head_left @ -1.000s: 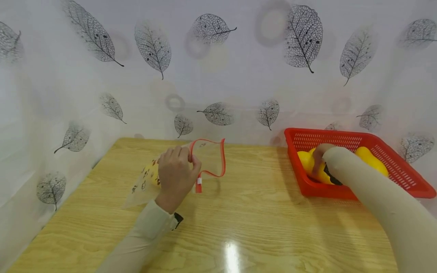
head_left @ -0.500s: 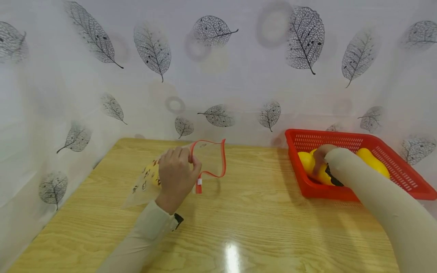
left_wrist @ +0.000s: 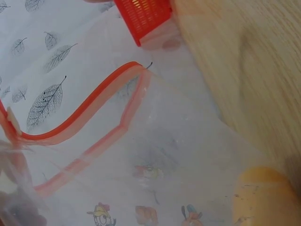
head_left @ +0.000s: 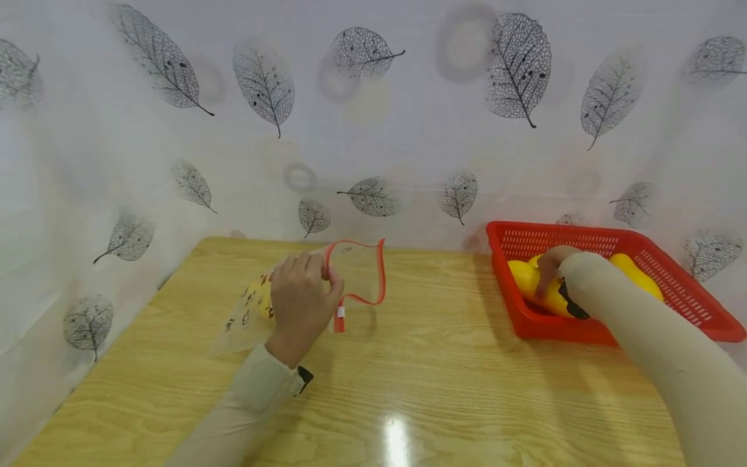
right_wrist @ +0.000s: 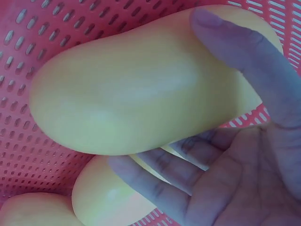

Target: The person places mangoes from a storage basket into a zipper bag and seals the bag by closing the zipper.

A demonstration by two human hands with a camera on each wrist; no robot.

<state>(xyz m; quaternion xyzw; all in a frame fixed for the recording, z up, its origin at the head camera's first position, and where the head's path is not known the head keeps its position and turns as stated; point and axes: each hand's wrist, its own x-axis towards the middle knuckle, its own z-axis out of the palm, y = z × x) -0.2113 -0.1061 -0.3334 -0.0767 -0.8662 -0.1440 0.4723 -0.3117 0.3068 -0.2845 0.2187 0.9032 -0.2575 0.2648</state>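
Observation:
On the left of the table, my left hand (head_left: 303, 295) grips a clear plastic bag (head_left: 356, 272) by its red zip edge. The bag's mouth gapes toward the right, and small cartoon prints show on its film. Inside lies a yellow, rounded thing (left_wrist: 265, 197), partly covered by the hand in the head view. My right hand (head_left: 557, 266) reaches into the red basket (head_left: 560, 329). There it holds a smooth yellow mango (right_wrist: 122, 89), thumb on one side and fingers against the other.
Under the held mango lie more yellow mangoes, among them one beside the fingers (right_wrist: 110, 193). Another mango (head_left: 636, 275) rests in the basket's right part. A leaf-printed white curtain (head_left: 408, 130) hangs behind the wooden table (head_left: 443, 389).
The right wrist has shifted very slightly to the right within the basket. My left hand and the bag stay where they were.

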